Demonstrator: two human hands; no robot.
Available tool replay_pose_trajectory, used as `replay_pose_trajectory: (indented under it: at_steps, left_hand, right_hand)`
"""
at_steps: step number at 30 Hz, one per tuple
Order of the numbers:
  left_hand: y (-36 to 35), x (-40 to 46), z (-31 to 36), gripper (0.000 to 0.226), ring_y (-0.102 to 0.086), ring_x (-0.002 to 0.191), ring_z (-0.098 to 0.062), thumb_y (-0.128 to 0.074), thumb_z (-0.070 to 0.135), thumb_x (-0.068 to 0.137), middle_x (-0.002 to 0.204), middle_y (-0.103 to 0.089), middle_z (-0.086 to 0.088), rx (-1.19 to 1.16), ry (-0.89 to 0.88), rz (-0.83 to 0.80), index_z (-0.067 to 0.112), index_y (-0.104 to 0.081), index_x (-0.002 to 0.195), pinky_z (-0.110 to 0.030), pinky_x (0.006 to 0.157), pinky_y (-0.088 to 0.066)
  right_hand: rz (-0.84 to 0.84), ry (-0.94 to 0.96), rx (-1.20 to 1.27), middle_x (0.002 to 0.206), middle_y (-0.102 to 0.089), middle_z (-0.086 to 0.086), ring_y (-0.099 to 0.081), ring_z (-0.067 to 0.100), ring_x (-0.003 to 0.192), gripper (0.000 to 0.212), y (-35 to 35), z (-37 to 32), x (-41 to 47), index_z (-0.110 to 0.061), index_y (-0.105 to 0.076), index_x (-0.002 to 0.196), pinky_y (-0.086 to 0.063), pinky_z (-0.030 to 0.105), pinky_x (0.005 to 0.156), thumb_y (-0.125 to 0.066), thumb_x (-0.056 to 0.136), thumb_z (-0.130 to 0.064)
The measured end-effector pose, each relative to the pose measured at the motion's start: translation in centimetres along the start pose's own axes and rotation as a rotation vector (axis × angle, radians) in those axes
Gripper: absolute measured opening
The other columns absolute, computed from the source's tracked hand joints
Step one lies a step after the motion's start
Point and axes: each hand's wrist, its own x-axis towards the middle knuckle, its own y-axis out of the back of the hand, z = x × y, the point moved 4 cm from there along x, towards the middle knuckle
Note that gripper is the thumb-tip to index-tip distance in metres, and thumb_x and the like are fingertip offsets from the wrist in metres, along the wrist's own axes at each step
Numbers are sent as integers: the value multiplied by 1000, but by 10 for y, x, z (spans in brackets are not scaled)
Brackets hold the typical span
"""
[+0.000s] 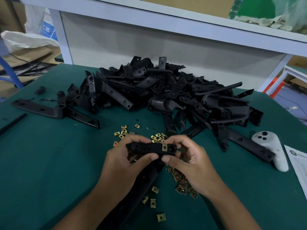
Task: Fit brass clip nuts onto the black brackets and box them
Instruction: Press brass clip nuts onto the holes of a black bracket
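Observation:
A black bracket is held just above the green table, its long arm running down toward me between my wrists. My left hand grips its left end, thumb under the front edge. My right hand pinches the right end, where a brass clip nut sits on the bracket. Several loose brass clip nuts lie scattered under and around my hands. A big pile of black brackets fills the table behind.
A white handheld controller lies at the right, beside a printed sheet. Single brackets rest at the left of the green table. A white shelf frame stands behind the pile.

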Motion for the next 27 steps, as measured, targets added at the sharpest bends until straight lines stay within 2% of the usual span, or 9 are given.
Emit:
replay_pose_trajectory:
  at_steps: [2, 5, 8, 10, 16, 19, 22, 24, 27]
  left_hand:
    - [0, 0, 1, 29, -73, 85, -7, -86, 47, 69, 93, -75, 11, 21, -7, 0, 44, -69, 94, -14, 73, -56]
    - [4, 2, 0, 28, -73, 84, -7, -86, 40, 70, 94, -75, 8, -8, 9, 71, 40, -70, 93, -14, 72, -56]
    - [11, 6, -1, 29, -74, 81, -7, -79, 35, 67, 93, -77, 5, -85, 48, 205, 30, -70, 94, -13, 70, -56]
    - [15, 7, -1, 33, -74, 80, -5, -79, 34, 67, 91, -77, 7, -114, 52, 257, 23, -68, 96, -10, 67, -55]
    - [12, 4, -1, 28, -74, 82, -6, -80, 41, 65, 92, -77, 8, -63, 52, 231, 39, -69, 91, -11, 68, -55]
    - [8, 2, -1, 30, -75, 82, -8, -80, 38, 65, 92, -77, 7, -57, 60, 189, 35, -69, 93, -12, 69, -56]
    - [6, 2, -3, 33, -75, 82, -10, -80, 32, 65, 93, -77, 5, -51, 55, 149, 25, -69, 96, -14, 71, -56]
    - [4, 1, -2, 36, -74, 80, -8, -80, 36, 62, 93, -77, 8, -32, 54, 126, 25, -69, 95, -13, 70, -56]
    - [3, 0, 0, 32, -73, 77, -5, -80, 39, 59, 93, -76, 10, 1, 46, 87, 34, -72, 90, -12, 68, -55]
  right_hand:
    - [-12, -3, -30, 103, -62, -14, -56, 6, 88, 38, 1, 0, 0, -42, -65, 116, -46, 32, 80, -77, 81, -50]
    - [-8, -26, -130, 113, -60, -22, -56, 3, 108, 49, 8, 3, 0, -49, -57, 126, -45, 29, 91, -73, 81, -60]
    - [-72, 18, -611, 114, -52, -31, -45, -1, 115, 46, 13, 8, 0, -51, -54, 125, -36, 27, 97, -59, 84, -70]
    - [-127, 29, -754, 108, -50, -32, -41, -3, 112, 40, 10, 12, 0, -48, -58, 122, -29, 27, 99, -56, 87, -69]
    - [-85, 118, -793, 96, -52, -30, -42, -4, 102, 17, 2, 10, -2, -43, -64, 100, -28, 20, 96, -58, 93, -57]
    - [-96, 144, -790, 96, -52, -29, -43, -5, 102, 14, -2, 9, -3, -40, -64, 99, -30, 20, 96, -60, 95, -53]
    - [-27, 69, -624, 94, -54, -27, -49, -4, 99, 3, 3, 7, -1, -41, -61, 98, -36, 13, 84, -62, 97, -44]
    - [70, 29, -469, 88, -57, -20, -56, 1, 90, 10, 8, 5, 0, -42, -59, 96, -40, 11, 71, -65, 97, -34]
    - [171, 19, -257, 84, -61, -15, -58, 6, 77, 21, 13, 1, 3, -43, -64, 105, -42, 11, 67, -67, 97, -24]
